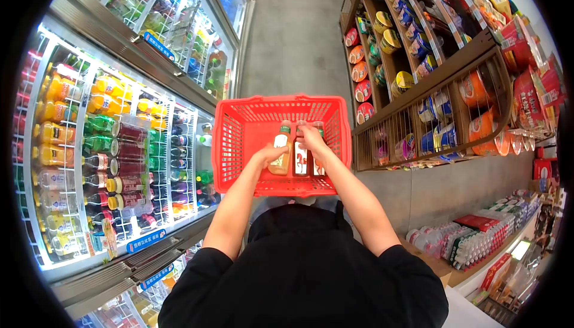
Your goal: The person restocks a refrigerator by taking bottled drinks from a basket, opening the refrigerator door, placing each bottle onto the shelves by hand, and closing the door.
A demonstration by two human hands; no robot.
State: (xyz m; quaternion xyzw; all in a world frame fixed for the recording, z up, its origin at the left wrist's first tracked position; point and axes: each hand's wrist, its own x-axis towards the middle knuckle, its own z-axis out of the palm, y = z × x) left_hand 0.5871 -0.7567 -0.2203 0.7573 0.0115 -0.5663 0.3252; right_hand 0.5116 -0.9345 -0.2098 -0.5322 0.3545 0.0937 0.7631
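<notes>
A red plastic basket (230, 143) is in front of my body at the centre of the view. Inside it are three drink bottles side by side. My left hand (267, 154) is closed around the leftmost, a bottle of amber drink (278, 164) with a pale label and green cap, which leans slightly. My right hand (311, 139) has its fingers closed at the neck of the middle dark bottle (300, 162), which has a white-and-red label. Another dark bottle (319, 168) with a similar label lies to its right, partly hidden under my right hand and wrist.
A lit drinks cooler (119, 149) with rows of bottles runs along the left. Shelves of instant noodle cups (359, 72) line the right, behind a wire rack end (442, 119). Wrapped packs of bottles (478, 238) sit at lower right. Grey aisle floor (287, 35) stretches ahead.
</notes>
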